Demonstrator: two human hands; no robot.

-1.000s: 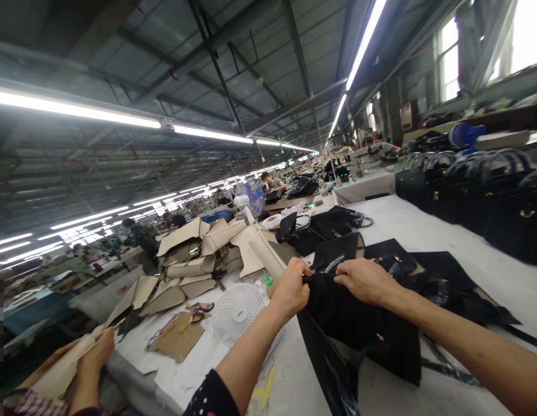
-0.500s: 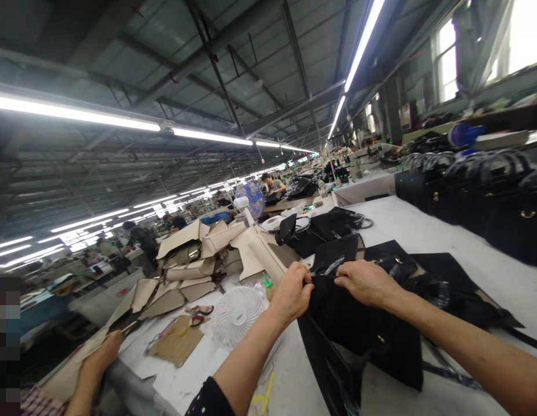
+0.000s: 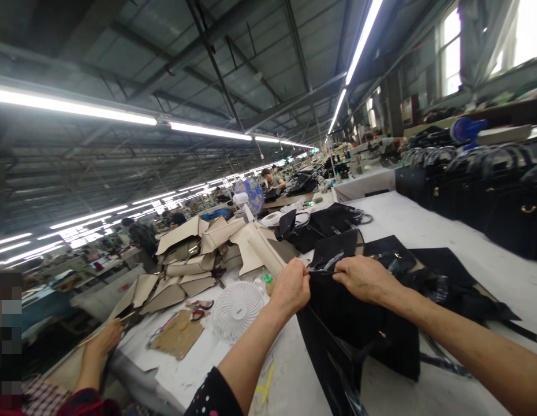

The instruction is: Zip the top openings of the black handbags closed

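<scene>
Both my hands grip the top edge of a black handbag [image 3: 364, 323] that hangs down over the white table towards me. My left hand [image 3: 292, 289] is closed on the edge at its left corner. A short way to the right, my right hand [image 3: 364, 280] pinches the same edge between thumb and fingers. Clear plastic wrap shows along the edge between the hands. A small gold-coloured fitting sits low on the bag's front. Black straps trail below it. More black bag pieces [image 3: 450, 271] lie right behind and beside my right hand.
Left of my arm are a white fan [image 3: 237, 312], red-handled scissors [image 3: 201, 309] and a brown board [image 3: 177, 335]. Beige bag pieces [image 3: 186, 266] are heaped behind them. A co-worker's hand [image 3: 106, 338] holds a thin stick at far left. Black handbags [image 3: 476, 202] line the right side.
My hands have shifted very slightly along the bag's edge, and the left one is turned a little more. The bag stays held. The co-worker's hand at the left has moved slightly up.
</scene>
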